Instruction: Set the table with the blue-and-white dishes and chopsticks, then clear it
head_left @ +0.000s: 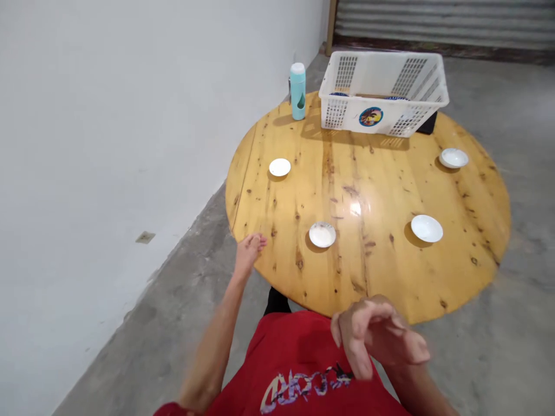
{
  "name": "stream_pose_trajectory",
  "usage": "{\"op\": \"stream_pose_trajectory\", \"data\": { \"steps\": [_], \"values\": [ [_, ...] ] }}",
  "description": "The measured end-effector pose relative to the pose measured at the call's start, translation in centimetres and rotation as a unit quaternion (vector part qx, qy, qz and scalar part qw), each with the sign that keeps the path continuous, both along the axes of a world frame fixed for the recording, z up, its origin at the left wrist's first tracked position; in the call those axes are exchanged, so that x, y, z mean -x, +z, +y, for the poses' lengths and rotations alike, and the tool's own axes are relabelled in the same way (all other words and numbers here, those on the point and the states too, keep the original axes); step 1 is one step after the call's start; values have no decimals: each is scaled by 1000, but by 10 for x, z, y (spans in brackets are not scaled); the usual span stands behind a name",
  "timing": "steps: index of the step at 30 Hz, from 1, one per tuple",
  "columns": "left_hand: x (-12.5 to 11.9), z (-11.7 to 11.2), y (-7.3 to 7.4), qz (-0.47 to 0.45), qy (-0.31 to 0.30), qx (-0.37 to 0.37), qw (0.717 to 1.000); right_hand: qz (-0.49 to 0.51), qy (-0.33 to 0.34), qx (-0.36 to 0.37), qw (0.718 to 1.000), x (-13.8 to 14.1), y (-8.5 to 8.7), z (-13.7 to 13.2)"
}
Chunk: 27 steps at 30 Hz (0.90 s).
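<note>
My left hand (250, 249) hovers at the left rim of the round wooden table (299, 202), its fingers loosely stretched with nothing in them. Close to my red shirt, at the near edge, my right hand (379, 335) is raised with curved fingers spread apart, holding nothing. Nearest to both hands is a white bowl (322, 234) with a patterned rim. To its right stands another white bowl (426, 229). A small white dish (280, 167) sits farther back on the left, and a white bowl (453, 158) sits near the right edge.
At the back stands a white plastic basket (347, 118) holding blue-patterned items and what look like chopsticks. A dark object (428, 124) lies partly behind it. Left of the basket is a turquoise bottle (298, 92). A white wall (130, 115) runs along the left.
</note>
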<state>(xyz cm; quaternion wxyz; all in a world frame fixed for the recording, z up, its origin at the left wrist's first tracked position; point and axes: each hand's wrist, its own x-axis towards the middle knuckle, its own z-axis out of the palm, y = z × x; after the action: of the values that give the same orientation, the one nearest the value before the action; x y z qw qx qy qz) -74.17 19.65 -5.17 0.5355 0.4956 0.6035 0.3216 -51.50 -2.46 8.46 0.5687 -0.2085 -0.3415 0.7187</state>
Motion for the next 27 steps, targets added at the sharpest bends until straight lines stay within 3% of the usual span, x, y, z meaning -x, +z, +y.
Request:
{"op": "stream_pose_trajectory", "data": {
  "steps": [2,7,10,13,16,21,24,27],
  "values": [
    [-13,53,-2,-24,-23,12,999,-2,-112,92,989,9,-5,4],
    [-49,169,-21,-17,-38,50,998,1,-263,229,937,54,-31,36],
    [-69,222,-36,-20,-58,60,996,0,-333,289,897,80,-50,56],
    [-88,261,-47,-12,-79,66,995,5,-371,327,869,98,-61,69],
    [-104,285,-54,22,-101,53,993,7,-406,357,841,109,-64,79],
    [-125,307,-62,104,-159,29,981,-20,-434,392,811,105,-74,90],
    [-128,310,-61,152,-198,11,968,-26,-431,406,805,95,-87,93],
    [-124,296,-48,173,-214,-31,961,-50,-429,422,797,80,-103,93]
  ]
}}
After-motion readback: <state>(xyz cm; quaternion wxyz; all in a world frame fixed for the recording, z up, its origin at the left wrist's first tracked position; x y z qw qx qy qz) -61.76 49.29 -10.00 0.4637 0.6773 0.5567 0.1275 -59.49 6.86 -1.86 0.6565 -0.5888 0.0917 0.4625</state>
